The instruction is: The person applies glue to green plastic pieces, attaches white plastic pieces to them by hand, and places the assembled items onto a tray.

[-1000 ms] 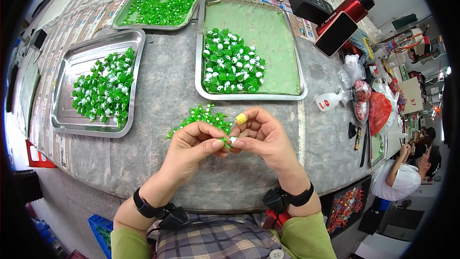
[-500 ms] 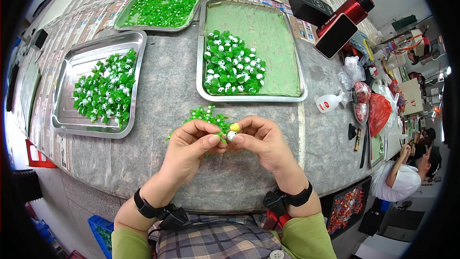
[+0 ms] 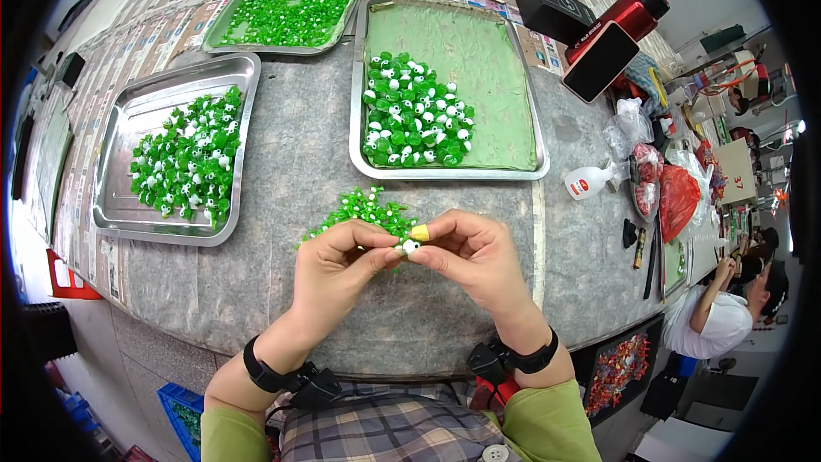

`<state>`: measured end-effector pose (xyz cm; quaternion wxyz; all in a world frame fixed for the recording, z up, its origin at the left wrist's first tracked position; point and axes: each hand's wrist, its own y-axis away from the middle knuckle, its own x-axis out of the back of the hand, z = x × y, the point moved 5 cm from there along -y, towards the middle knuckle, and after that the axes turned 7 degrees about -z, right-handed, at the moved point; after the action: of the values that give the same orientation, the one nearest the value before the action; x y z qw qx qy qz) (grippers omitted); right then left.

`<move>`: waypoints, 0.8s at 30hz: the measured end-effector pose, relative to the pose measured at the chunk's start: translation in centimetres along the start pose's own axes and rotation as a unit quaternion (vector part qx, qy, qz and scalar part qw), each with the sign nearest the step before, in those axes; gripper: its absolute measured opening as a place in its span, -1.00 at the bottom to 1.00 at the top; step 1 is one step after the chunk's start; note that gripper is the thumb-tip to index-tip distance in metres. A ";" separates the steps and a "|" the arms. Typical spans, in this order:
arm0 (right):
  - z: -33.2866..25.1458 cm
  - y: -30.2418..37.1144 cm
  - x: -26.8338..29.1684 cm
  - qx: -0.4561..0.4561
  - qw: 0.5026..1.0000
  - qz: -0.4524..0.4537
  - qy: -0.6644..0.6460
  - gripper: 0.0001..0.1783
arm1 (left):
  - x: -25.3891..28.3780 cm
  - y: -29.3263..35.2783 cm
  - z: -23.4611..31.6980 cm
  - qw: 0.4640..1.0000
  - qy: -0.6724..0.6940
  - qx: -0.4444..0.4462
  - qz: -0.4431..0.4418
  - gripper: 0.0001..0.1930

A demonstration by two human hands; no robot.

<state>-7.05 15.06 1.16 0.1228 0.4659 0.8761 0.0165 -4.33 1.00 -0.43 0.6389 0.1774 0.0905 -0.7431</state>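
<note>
My left hand (image 3: 335,269) and my right hand (image 3: 479,263) meet fingertip to fingertip above the grey table cover. Between them sits a small white ball (image 3: 410,246) with a dark spot, pinched by my right thumb and index finger. A yellow wrap (image 3: 419,232) covers that index fingertip. My left thumb and forefinger are closed on a small green plastic piece at the ball's left side, mostly hidden by the fingers. Just beyond my hands lies a loose pile of small green pieces with white bits (image 3: 363,210).
A metal tray (image 3: 449,175) ahead holds green-and-white balls on a green lining. More fill the left tray (image 3: 115,171); small green pieces cover the far tray (image 3: 295,53). To the right are a white bottle (image 3: 588,182), phone (image 3: 600,64), red flask (image 3: 629,13) and a seated person (image 3: 705,316).
My fingertips have drawn closer together, bringing the green piece against the white ball. My left hand has shifted slightly down, showing more of the pile.
</note>
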 end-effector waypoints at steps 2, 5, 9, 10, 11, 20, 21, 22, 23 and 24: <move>0.1 0.0 -0.1 -0.009 1.000 -0.007 -0.006 -0.81 | -0.1 0.0 0.4 0.995 -0.100 -0.031 -0.004 -0.93; -0.2 0.0 -0.4 -0.020 0.999 -0.012 -0.043 -0.81 | -0.1 0.0 1.0 0.978 -0.196 -0.066 -0.017 -0.90; 0.0 0.0 -0.2 -0.044 0.997 -0.018 -0.067 -0.77 | -0.7 0.0 2.2 0.940 -0.310 -0.137 -0.043 -0.89; 0.2 0.0 -0.1 -0.054 0.996 -0.038 -0.060 -0.76 | -0.8 0.1 2.3 0.929 -0.333 -0.153 -0.042 -0.88; 0.3 0.0 0.0 -0.054 0.996 -0.038 -0.060 -0.76 | -1.0 0.1 2.5 0.918 -0.356 -0.169 -0.040 -0.87; 0.8 -0.3 -0.2 -0.074 0.993 -0.049 -0.073 -0.74 | -0.9 0.1 2.3 0.922 -0.362 -0.138 -0.018 -0.90; 0.5 -0.3 -0.2 -0.059 0.995 -0.035 -0.077 -0.75 | -0.9 0.1 2.2 0.922 -0.362 -0.138 -0.018 -0.90; 0.3 -0.4 -0.2 -0.044 0.996 -0.020 -0.081 -0.77 | -0.5 -0.1 1.7 0.954 -0.280 -0.106 -0.012 -0.92; 0.3 -0.4 0.0 -0.044 0.996 -0.020 -0.081 -0.77 | -0.2 -0.2 1.3 0.978 -0.196 -0.074 -0.007 -0.93; 0.1 -0.5 0.7 -0.012 0.998 0.005 -0.058 -0.79 | 0.1 -0.1 1.3 0.978 -0.196 -0.074 -0.008 -0.93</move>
<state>-7.80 15.35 0.87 0.1785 0.4687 0.8651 0.0005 -4.67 0.41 0.71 0.6499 -0.0197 0.0196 -0.7595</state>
